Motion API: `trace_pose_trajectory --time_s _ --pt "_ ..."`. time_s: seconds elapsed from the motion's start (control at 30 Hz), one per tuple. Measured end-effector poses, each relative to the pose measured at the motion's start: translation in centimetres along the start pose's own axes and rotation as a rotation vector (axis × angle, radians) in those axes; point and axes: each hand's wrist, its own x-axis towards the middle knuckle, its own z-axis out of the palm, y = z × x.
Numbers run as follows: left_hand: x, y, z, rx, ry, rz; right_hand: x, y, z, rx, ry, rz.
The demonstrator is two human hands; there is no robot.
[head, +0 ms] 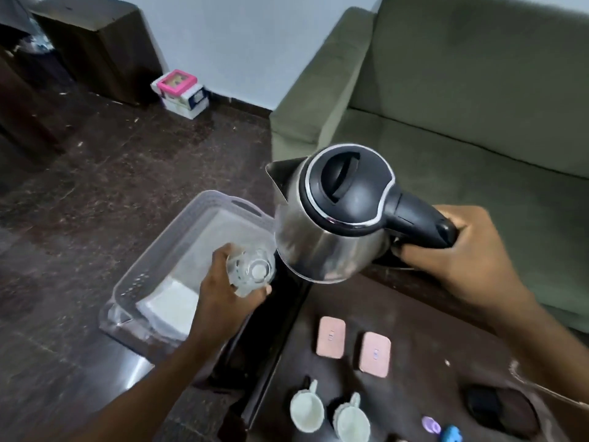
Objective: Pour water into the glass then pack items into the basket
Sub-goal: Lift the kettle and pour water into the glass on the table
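Note:
My right hand (468,260) grips the black handle of a steel kettle (331,218) held in the air, its black lid shut and its spout pointing left. My left hand (223,291) holds a clear glass (251,271) just below and left of the kettle's body, over the table's left edge. No water stream is visible. A translucent plastic basket (191,228) stands on the floor to the left of the table, with a white folded item (172,306) inside it.
On the dark table (414,393) lie two pink rectangular pads (331,337), two small white cups (307,406), a purple and a blue small item (441,430) and a black object (487,406). A green sofa (462,106) stands behind. A pink-topped box (180,92) sits by the wall.

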Motion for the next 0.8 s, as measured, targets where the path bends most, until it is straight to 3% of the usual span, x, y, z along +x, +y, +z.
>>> trace_pose_trajectory --time_s 0.17,0.33,0.53,0.8 --pt "-4.5 1.2 8.1 -0.04 -0.214 0.02 -6.4 2.1 -7.9 -0.138 0.067 0.114" --pt "-9.3 1.7 15.2 -0.086 -0.34 -0.003 -11.9 6.6 -14.4 -0.326 -0.001 0.239" --pt "-14.9 1.3 23.3 -0.021 -0.601 0.058 -17.3 10.7 -18.8 -0.462 -0.035 0.374" --pt "-17.2 -0.2 28.8 0.178 -0.61 0.137 -21.4 13.2 -20.5 -0.632 -0.119 0.409"
